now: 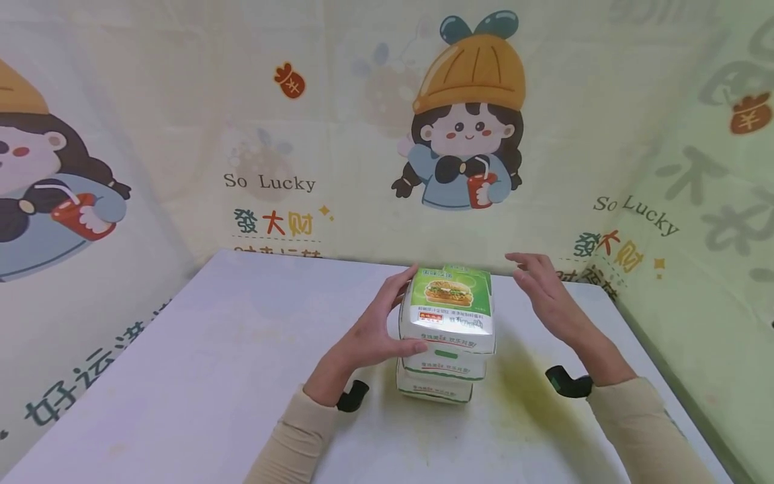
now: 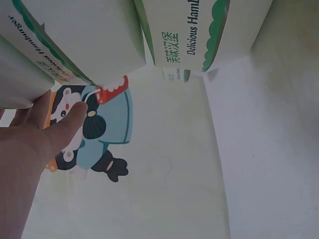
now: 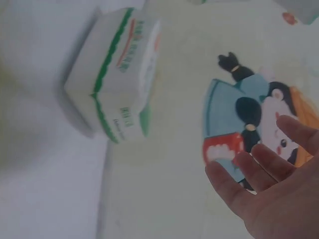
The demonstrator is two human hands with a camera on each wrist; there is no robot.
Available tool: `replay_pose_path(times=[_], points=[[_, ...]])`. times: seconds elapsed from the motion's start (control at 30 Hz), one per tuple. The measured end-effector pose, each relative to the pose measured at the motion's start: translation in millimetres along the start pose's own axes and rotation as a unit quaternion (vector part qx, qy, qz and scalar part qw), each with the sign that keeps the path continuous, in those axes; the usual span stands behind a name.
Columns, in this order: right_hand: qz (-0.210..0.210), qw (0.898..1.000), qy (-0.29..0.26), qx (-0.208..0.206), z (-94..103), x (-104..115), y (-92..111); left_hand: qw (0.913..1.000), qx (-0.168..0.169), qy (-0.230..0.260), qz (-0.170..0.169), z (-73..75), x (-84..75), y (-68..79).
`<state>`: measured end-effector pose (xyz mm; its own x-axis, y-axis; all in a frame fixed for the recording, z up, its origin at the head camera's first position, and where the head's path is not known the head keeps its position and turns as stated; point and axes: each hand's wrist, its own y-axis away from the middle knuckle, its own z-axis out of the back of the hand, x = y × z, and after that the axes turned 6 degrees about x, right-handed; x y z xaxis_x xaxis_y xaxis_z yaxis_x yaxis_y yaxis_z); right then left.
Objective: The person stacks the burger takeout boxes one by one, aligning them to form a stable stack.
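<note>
Three white-and-green hamburger boxes are stacked in the head view. My left hand (image 1: 375, 329) grips the top hamburger box (image 1: 450, 306) by its left side, thumb across the front and fingertips at the back corner. Beneath it are the middle box (image 1: 444, 367) and the bottom box (image 1: 434, 390). My right hand (image 1: 547, 296) is raised to the right of the stack, apart from it, fingers extended and holding nothing. In the right wrist view, another hamburger box (image 3: 117, 74) stands on the table, left of the right hand (image 3: 279, 194).
The boxes stand on a white table (image 1: 254, 349). A printed cloth (image 1: 357, 134) with cartoon figures hangs behind and along both sides. Black wrist straps (image 1: 353, 396) show at both sleeves.
</note>
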<state>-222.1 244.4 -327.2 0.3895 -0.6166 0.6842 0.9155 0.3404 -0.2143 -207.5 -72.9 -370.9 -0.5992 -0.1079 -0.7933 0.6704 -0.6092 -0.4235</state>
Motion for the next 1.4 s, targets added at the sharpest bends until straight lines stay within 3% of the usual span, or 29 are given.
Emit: replay_pose_path(times=[0.33, 0.63, 1.07, 1.4], points=[[-0.069, 0.997, 0.02, 0.017, -14.4, -39.0, -16.7, 1.0, 0.0, 0.001, 0.005, 0.9, 0.9, 0.6], [-0.108, 0.992, 0.03, 0.051, -29.6, -58.3, -31.8, 0.9998, -0.001, 0.004, 0.019, -0.1, 0.1, -0.2], [-0.079, 0.991, 0.089, 0.054, -46.8, -75.5, -54.5, 0.9997, -0.001, 0.005, 0.024, -0.2, -1.7, 0.7], [-0.074, 0.99, 0.102, 0.07, -54.1, -84.3, -69.1, 0.9995, 0.002, 0.011, 0.03, 0.3, -2.5, 2.0]])
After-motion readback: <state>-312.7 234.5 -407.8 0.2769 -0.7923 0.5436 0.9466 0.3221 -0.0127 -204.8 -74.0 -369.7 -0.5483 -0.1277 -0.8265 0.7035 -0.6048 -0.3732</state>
